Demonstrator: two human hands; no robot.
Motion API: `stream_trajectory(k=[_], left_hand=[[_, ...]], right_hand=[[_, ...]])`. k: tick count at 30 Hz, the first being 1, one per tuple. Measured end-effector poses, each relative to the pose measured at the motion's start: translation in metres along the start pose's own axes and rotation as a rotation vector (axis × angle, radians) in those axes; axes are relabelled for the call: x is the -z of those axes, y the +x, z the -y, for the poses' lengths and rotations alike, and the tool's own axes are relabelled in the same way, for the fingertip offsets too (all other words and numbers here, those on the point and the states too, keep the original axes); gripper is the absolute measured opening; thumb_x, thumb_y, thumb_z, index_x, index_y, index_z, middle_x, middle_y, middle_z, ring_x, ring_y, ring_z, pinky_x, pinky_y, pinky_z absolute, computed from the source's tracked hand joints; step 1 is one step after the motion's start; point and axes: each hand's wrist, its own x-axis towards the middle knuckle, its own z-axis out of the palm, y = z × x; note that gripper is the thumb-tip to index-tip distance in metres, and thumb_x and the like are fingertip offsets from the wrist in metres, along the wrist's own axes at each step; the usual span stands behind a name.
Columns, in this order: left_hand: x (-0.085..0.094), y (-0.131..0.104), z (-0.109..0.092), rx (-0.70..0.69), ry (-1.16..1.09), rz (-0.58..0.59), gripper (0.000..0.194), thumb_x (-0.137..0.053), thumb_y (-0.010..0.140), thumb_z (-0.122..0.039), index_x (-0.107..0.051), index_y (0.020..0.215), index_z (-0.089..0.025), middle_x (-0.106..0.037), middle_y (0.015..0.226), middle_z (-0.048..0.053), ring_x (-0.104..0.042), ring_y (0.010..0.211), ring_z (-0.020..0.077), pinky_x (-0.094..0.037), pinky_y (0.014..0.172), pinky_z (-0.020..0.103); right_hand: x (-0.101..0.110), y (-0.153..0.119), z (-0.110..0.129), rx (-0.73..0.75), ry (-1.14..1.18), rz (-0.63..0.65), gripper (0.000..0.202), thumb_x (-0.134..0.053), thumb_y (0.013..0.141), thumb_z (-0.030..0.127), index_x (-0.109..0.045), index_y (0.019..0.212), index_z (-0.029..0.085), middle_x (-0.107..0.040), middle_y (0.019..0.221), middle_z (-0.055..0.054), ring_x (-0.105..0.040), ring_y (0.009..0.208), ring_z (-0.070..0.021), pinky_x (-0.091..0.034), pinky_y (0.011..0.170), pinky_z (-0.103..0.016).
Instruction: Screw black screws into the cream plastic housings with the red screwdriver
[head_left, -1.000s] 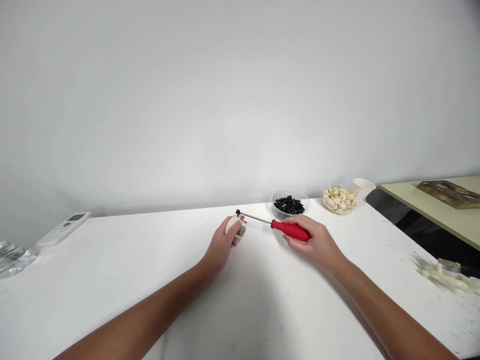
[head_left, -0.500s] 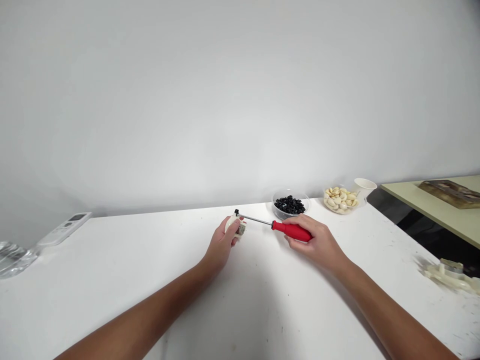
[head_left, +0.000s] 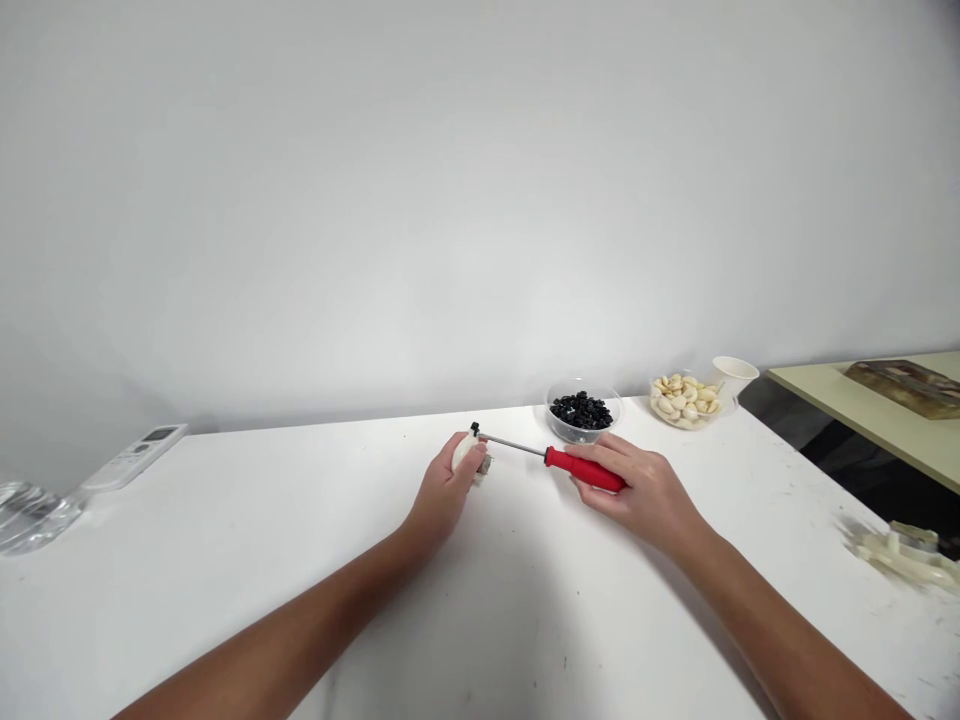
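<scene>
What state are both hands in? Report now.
Left hand: closed, holding a small off-white part.
Right hand: closed, holding a red-handled screwdriver.

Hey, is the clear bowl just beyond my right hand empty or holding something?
Not empty: a heap of black pieces shows inside the clear bowl.

The screwdriver [head_left: 589,470] is coloured red and silver, the held component [head_left: 460,454] off-white and grey, the worktop [head_left: 300,510] white.
</scene>
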Motion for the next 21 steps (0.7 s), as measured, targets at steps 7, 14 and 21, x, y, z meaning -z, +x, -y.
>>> stream_trajectory(k=[7,14,21], left_hand=[[0.001,-0.004,-0.004,-0.024,0.149,0.035,0.038,-0.050,0.101,-0.058,-0.060,0.107,-0.022,-0.060,0.087,0.001,-0.054,0.078,0.0181,-0.041,0.074,0.029],[0.001,-0.004,-0.003,-0.073,0.177,0.041,0.037,-0.049,0.102,-0.056,-0.059,0.110,-0.022,-0.061,0.088,0.001,-0.054,0.078,0.0182,-0.042,0.074,0.029],[0.001,-0.002,-0.002,-0.082,0.158,-0.010,0.037,-0.051,0.102,-0.057,-0.059,0.112,-0.022,-0.061,0.089,0.001,-0.056,0.082,0.0192,-0.045,0.079,0.030]], right_hand=[[0.000,0.000,-0.001,-0.216,0.224,0.090,0.023,-0.075,0.088,0.037,-0.077,0.108,0.026,-0.080,0.104,-0.003,-0.073,0.086,-0.0226,-0.056,0.076,-0.033],[-0.003,0.005,-0.002,-0.645,0.593,0.277,0.029,-0.077,0.085,0.048,-0.077,0.096,0.021,-0.070,0.073,-0.002,-0.055,0.060,-0.0154,-0.038,0.053,-0.027],[-0.016,0.005,-0.005,-0.822,0.871,0.416,0.036,-0.074,0.087,0.054,-0.069,0.094,0.019,-0.062,0.062,0.001,-0.034,0.050,-0.0090,-0.020,0.048,-0.025]])
